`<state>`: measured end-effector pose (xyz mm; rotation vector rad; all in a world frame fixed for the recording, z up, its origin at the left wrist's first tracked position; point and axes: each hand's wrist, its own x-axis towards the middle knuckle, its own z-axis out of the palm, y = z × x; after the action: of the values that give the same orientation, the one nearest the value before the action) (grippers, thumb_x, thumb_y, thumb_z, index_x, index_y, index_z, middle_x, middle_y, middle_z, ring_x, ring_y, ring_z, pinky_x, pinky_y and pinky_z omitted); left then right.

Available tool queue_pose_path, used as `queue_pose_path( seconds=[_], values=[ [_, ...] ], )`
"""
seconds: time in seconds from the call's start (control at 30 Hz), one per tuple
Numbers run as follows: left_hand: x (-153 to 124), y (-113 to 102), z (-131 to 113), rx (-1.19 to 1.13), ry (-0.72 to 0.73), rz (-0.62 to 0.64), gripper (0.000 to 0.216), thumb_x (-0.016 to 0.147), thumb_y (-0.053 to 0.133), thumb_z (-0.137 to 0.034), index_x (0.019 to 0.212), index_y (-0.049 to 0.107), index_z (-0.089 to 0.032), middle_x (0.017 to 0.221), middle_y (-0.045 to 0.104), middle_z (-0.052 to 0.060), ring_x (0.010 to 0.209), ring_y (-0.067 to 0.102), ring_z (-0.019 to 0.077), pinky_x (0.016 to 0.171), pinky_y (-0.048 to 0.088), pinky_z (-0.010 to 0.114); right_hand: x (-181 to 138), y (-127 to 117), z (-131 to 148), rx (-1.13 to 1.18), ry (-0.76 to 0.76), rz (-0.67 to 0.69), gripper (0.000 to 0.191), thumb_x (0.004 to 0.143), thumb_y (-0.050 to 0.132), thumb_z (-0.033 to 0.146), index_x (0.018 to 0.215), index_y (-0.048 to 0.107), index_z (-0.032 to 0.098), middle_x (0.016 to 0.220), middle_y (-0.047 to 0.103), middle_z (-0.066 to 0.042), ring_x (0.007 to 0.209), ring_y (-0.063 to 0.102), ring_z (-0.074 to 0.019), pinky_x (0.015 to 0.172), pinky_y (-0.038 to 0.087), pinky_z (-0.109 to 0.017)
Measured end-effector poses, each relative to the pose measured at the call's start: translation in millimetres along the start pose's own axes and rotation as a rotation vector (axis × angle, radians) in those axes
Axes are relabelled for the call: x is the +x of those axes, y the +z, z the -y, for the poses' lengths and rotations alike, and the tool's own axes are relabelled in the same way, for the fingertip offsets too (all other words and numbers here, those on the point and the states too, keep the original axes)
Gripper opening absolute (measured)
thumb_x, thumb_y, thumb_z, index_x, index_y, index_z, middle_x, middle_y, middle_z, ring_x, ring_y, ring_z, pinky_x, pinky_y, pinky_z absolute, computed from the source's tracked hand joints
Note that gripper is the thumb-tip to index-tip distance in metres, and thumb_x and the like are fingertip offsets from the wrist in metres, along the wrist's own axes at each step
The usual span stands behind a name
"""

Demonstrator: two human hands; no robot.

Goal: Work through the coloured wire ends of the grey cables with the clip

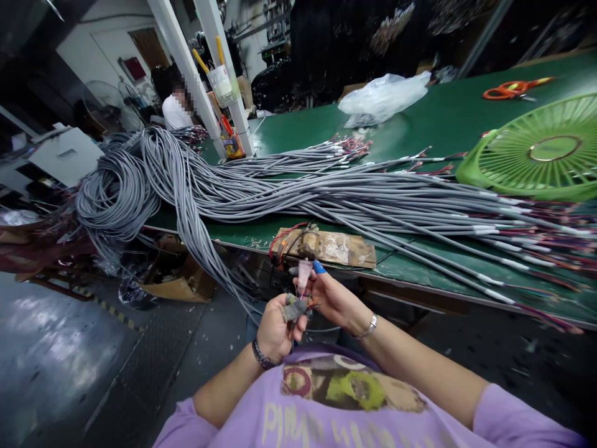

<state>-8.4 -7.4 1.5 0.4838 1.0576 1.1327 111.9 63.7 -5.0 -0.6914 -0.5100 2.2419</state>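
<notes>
My left hand (274,330) is closed, pinching thin coloured wires (313,305) at the end of a grey cable. Grey wrapping covers some of its fingertips. Just beside it, my right hand (334,300) is closed around the same small bundle, and a blue cover (319,267) sits on one fingertip. A pale pinkish piece (305,274) stands up at the right fingers; its kind is unclear. Both hands are at the bench's front edge, just below a worn wooden board (342,249) carrying a small clamp-like fixture (308,241) with red and black leads.
Long grey cables (280,199) with stripped coloured ends run across the green bench (298,129), coiled at left. A green fan (550,149), orange scissors (510,91) and a plastic bag (385,99) lie on it. White posts (186,68) rise behind. A person (177,109) sits farther back.
</notes>
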Motion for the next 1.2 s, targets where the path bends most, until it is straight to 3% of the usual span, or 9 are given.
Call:
queue_pose_path(
  seconds=[0.1, 0.33, 0.47, 0.63, 0.83, 0.97, 1.2],
  values=[
    [-6, 1, 1, 0.018, 0.019, -0.001, 0.035, 0.057, 0.075, -0.039, 0.062, 0.049, -0.017, 0.039, 0.056, -0.001, 0.023, 0.037, 0.0057, 0.026, 0.016, 0.016, -2, -1, 3, -0.005, 0.054, 0.036, 0.043, 0.078, 0.056, 0.059, 0.081, 0.064, 0.017, 0.078, 0.066, -0.005, 0.061, 0.057, -0.0131, 0.055, 0.046, -0.025],
    [-10, 6, 0, 0.025, 0.121, -0.052, 0.031, 0.06, 0.073, -0.038, 0.061, 0.05, -0.016, 0.043, 0.058, -0.001, 0.025, 0.04, 0.0054, 0.027, 0.018, 0.015, -4, 0, 3, -0.129, -0.09, 0.006, 0.019, 0.076, 0.068, 0.033, 0.081, 0.064, 0.016, 0.071, 0.062, -0.001, 0.06, 0.054, -0.0103, 0.055, 0.046, -0.021],
    [-7, 11, -2, 0.013, 0.116, -0.08, 0.032, 0.06, 0.072, -0.038, 0.06, 0.049, -0.016, 0.042, 0.058, -0.002, 0.025, 0.04, 0.0049, 0.027, 0.016, 0.015, -2, 1, 2, -0.085, -0.063, -0.003, 0.028, 0.077, 0.066, 0.042, 0.085, 0.065, 0.015, 0.073, 0.063, -0.004, 0.059, 0.054, -0.0107, 0.051, 0.045, -0.021],
    [-5, 13, -2, 0.006, 0.137, -0.092, 0.031, 0.062, 0.072, -0.037, 0.06, 0.049, -0.016, 0.043, 0.057, -0.002, 0.026, 0.04, 0.0046, 0.028, 0.016, 0.015, 1, 4, 2, -0.082, -0.076, -0.064, 0.029, 0.069, 0.074, 0.042, 0.07, 0.061, 0.017, 0.057, 0.056, 0.002, 0.05, 0.048, -0.0088, 0.045, 0.04, -0.02],
    [-3, 13, 0, 0.011, 0.134, -0.092, 0.029, 0.063, 0.07, -0.036, 0.061, 0.05, -0.016, 0.043, 0.056, -0.002, 0.027, 0.04, 0.0045, 0.029, 0.018, 0.015, 0, 6, 3, -0.019, -0.088, -0.071, 0.027, 0.067, 0.076, 0.039, 0.078, 0.067, 0.017, 0.07, 0.066, -0.003, 0.064, 0.057, -0.0139, 0.059, 0.045, -0.026],
    [-1, 12, 3, 0.019, 0.1, -0.099, 0.028, 0.062, 0.07, -0.036, 0.061, 0.051, -0.016, 0.042, 0.056, -0.002, 0.026, 0.04, 0.0051, 0.028, 0.018, 0.015, 1, 5, 1, -0.016, -0.093, -0.059, 0.031, 0.064, 0.078, 0.04, 0.079, 0.068, 0.015, 0.071, 0.067, -0.003, 0.062, 0.056, -0.0129, 0.058, 0.043, -0.025],
    [-5, 11, 2, 0.024, 0.119, -0.09, 0.03, 0.062, 0.071, -0.038, 0.063, 0.052, -0.015, 0.043, 0.056, -0.001, 0.026, 0.04, 0.0049, 0.028, 0.017, 0.015, 1, -1, -2, 0.02, -0.035, -0.037, 0.03, 0.075, 0.066, 0.047, 0.081, 0.064, 0.017, 0.073, 0.066, -0.003, 0.065, 0.058, -0.0141, 0.057, 0.044, -0.025]
  ],
)
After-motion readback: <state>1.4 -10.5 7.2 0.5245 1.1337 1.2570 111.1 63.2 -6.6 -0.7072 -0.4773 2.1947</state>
